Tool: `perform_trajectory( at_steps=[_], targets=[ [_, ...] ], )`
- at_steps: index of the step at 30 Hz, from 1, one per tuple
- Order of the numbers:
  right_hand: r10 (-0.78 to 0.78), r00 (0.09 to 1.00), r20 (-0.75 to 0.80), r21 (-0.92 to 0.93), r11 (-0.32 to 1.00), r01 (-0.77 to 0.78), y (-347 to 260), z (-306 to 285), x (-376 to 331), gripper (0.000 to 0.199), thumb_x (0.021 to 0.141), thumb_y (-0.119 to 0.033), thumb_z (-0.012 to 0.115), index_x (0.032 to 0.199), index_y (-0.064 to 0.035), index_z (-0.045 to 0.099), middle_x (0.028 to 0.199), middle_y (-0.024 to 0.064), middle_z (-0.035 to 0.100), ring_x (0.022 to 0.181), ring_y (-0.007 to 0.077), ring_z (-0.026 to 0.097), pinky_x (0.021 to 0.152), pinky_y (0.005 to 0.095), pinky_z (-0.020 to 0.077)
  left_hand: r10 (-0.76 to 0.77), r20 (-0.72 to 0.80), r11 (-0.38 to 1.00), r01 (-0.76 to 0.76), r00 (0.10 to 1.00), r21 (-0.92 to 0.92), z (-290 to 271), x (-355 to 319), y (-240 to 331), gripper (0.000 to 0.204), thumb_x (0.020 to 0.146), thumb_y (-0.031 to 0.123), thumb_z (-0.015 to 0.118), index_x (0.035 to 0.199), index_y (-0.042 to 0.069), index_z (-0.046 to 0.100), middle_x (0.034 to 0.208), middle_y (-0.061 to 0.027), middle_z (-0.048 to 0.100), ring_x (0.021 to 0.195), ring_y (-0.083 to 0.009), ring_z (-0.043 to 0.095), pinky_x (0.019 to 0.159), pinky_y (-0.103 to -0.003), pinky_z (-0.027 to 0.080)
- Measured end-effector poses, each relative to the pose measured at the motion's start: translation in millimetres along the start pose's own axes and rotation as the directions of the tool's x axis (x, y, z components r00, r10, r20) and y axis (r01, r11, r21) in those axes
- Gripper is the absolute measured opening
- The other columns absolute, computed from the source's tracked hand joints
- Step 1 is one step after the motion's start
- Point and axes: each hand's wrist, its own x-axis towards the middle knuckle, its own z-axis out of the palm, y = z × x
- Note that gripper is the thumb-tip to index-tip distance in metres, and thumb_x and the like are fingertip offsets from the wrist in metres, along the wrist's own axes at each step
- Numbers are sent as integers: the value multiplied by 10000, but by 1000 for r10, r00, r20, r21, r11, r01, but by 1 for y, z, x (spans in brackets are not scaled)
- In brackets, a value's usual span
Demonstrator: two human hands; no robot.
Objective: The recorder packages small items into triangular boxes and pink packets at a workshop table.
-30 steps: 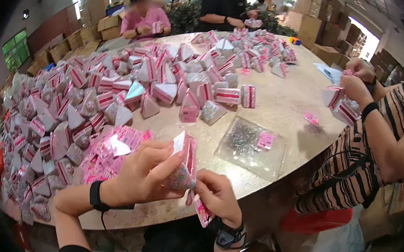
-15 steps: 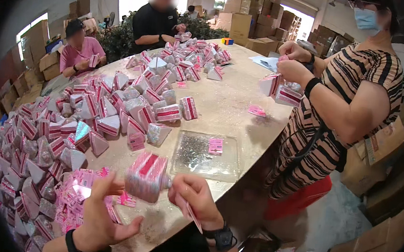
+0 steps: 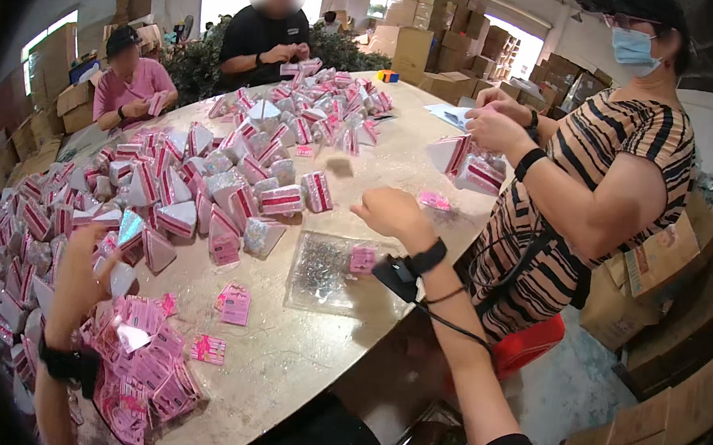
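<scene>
While the right hand hovers over the table with its fingers curled loosely and nothing held, it is reaching out past the clear bag of small metal parts, toward the pink-and-white packs just beyond. The left hand is raised beside the heap on the person's left, fingers spread and closing on nothing, with the loose pink cards lying just below it. To do the pickup well, I judge the right hand should take one pack by its end without dragging its neighbours, and keep clear of the bag so the parts do not spill. Across the table, a person in a striped top holds packs in both hands.
</scene>
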Motion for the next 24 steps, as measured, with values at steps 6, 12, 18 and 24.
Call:
perform_trajectory(
  at_steps=[6, 12, 18, 24],
  targets=[
    [-279, 870, 406, 380, 918, 117, 4, 39, -33, 390, 810, -296, 673, 1130, -76, 633, 982, 187, 652, 906, 314, 642, 794, 421, 512, 117, 30, 978, -120, 993, 172, 50, 27, -80, 481, 919, 344, 562, 1200, -41, 494, 1123, -257, 527, 1037, -410, 513, 908, -445, 408],
    [-332, 941, -71, 44, 941, 335, -3, 79, -41, 211, 817, -152, 641, 1010, -76, 602, 932, 144, 583, 894, 337, 621, 745, 425, 505, -80, 373, 988, 124, 924, -94, 62, 40, -43, 601, 880, 364, 626, 1273, -52, 439, 1145, -256, 554, 1076, -377, 531, 932, -417, 413],
    [-426, 904, -24, 37, 904, 427, 2, 71, -38, 144, 799, -101, 612, 940, -72, 616, 882, 115, 611, 862, 330, 624, 721, 430, 505, -30, 435, 995, 66, 900, -68, 73, 35, -39, 694, 772, 309, 716, 1280, -54, 414, 1162, -274, 553, 1051, -382, 568, 913, -422, 447],
    [-396, 876, -276, 67, 901, 429, 13, 64, -45, 126, 828, -130, 562, 902, -73, 647, 854, 102, 621, 822, 315, 627, 695, 412, 502, -224, 538, 971, 233, 813, 51, 74, 36, -39, 820, 625, 282, 795, 1258, -48, 390, 1160, -316, 536, 1077, -425, 553, 925, -431, 452]
  ],
)
